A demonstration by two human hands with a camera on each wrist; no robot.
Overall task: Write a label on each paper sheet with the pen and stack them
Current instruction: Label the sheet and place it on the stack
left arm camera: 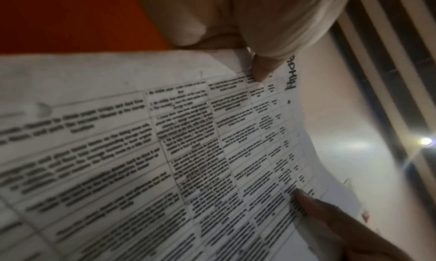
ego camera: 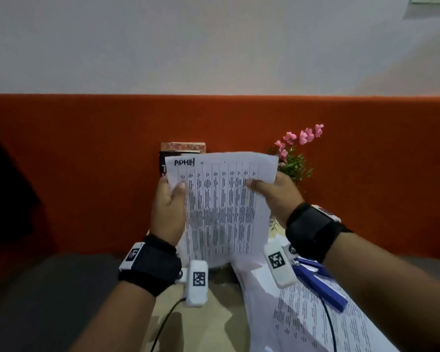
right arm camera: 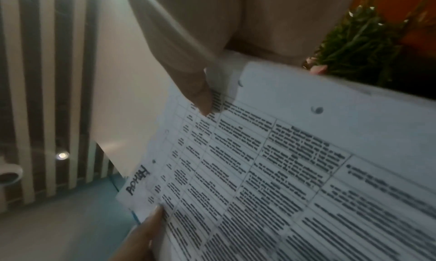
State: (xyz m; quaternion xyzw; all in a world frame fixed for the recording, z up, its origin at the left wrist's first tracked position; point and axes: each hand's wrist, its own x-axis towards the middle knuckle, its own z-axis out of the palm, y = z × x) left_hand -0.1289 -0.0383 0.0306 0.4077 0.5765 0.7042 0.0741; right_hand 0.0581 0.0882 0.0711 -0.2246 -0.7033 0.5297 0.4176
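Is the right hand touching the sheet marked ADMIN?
Touching. The head view shows the right hand pinching the ADMIN sheet's right edge, thumb on its printed face; the right wrist view shows that thumb pressed on the paper.

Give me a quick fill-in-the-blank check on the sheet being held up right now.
1. The handwritten label at the top corner of the sheet reads ____.
2. The sheet is pinched by ____ hands, the left hand and the right hand.
3. Behind the right hand stands a plant with ____ flowers.
4. More papers lie low on the ____ side of the head view.

Missing words: ADMIN; both; pink; right
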